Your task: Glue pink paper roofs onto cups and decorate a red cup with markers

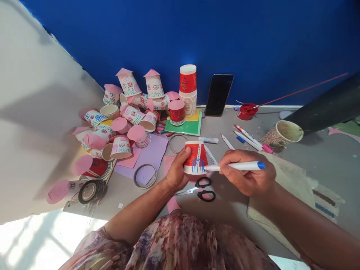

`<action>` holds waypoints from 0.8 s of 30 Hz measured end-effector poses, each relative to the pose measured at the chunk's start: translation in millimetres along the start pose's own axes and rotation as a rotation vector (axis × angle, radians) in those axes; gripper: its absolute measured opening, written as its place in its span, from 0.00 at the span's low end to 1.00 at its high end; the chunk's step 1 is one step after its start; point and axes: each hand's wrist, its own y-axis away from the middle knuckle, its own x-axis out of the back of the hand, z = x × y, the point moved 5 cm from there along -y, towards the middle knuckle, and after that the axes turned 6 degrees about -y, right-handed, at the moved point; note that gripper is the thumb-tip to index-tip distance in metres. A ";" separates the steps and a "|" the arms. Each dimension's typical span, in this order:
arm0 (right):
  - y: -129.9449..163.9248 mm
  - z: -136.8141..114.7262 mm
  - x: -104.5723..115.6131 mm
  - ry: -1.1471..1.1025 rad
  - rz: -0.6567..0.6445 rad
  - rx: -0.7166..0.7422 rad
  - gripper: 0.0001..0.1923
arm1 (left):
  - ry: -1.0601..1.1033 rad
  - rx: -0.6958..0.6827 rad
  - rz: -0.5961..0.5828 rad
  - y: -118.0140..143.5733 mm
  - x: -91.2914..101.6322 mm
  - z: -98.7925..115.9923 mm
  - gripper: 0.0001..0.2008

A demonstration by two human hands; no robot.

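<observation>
My left hand [177,169] is closed around the side of a red and white paper cup [193,152], thumb on its front. Blue marker lines form an arched door shape on the lower part of the cup. In my right hand [250,174] is a white marker [244,165] with a blue end, its tip touching or very near the blue drawing. Black-handled scissors [203,190] lie on the table just below the cup. Behind the cup rest a capped white marker [208,140] and a grey ring [178,144].
Many decorated paper cups with pink paper tops [132,114] are heaped at the left. A cup stack [188,84] stands on a green packet [185,128]. A phone [219,94] leans on the blue wall. Markers [247,137] and a patterned cup [282,134] sit at the right.
</observation>
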 end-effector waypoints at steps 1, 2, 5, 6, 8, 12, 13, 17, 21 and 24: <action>-0.5 -0.4 -1.1 -0.017 -0.026 0.002 0.07 | 0.002 -0.008 -0.005 0.1 -0.3 0.7 0.23; -1.0 -0.8 -1.5 -0.027 -0.039 0.005 0.07 | 0.005 -0.015 -0.010 0.0 -0.6 1.2 0.24; -2.0 -2.1 1.3 -0.010 0.002 0.014 0.07 | -0.001 -0.020 -0.017 -0.6 -0.3 1.3 0.25; -2.1 -2.5 1.9 -0.002 0.011 0.017 0.07 | -0.004 -0.020 -0.015 -0.8 0.1 1.1 0.26; -1.9 -2.7 1.0 -0.004 -0.009 0.020 0.07 | -0.004 -0.021 -0.011 -0.9 0.5 1.0 0.25; -0.6 -0.8 -2.0 -0.006 -0.032 0.020 0.07 | 0.014 -0.041 -0.023 -0.2 -1.1 1.6 0.25; -0.3 -0.3 -1.6 0.005 -0.011 0.028 0.06 | 0.010 -0.050 -0.029 -0.1 -1.7 1.8 0.25; 0.3 0.0 0.6 0.030 0.051 0.064 0.04 | -0.007 -0.083 -0.039 -0.3 -2.3 2.3 0.27; 0.5 -1.1 -3.3 -0.028 -0.052 0.054 0.06 | -0.017 -0.088 -0.038 -1.4 -1.1 2.6 0.30; 1.4 -1.6 -3.1 -0.038 -0.043 0.057 0.07 | -0.025 -0.095 -0.039 -0.9 -1.1 3.3 0.28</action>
